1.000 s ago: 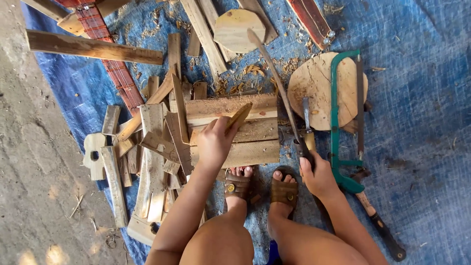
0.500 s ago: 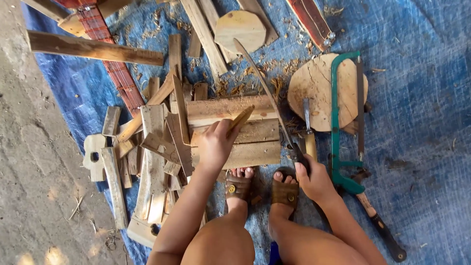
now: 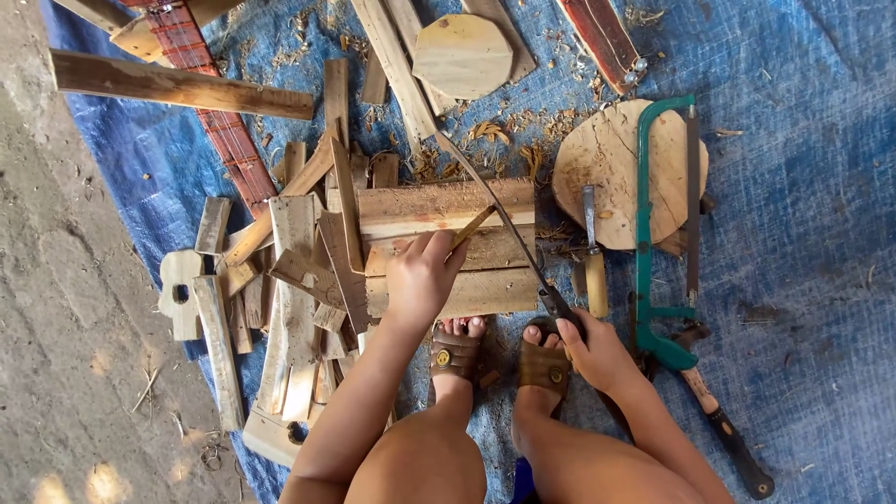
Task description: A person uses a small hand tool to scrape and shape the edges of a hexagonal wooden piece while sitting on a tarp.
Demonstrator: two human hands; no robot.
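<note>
Two hands share the work: the left hand (image 3: 422, 278) has its fingers closed around a thin, pale wooden sliver (image 3: 474, 226) stood on the stack of weathered brown planks (image 3: 439, 245), while the right hand (image 3: 597, 353) is wrapped tight on the dark handle of a long, narrow-bladed knife (image 3: 495, 210). Done well, I judge, the blade meets the sliver's tip and runs away from the left fingers, planks steady underfoot. Lying over the planks' middle, the sliver's long axis slants from lower left to upper right, tip pointing toward the blade.
</note>
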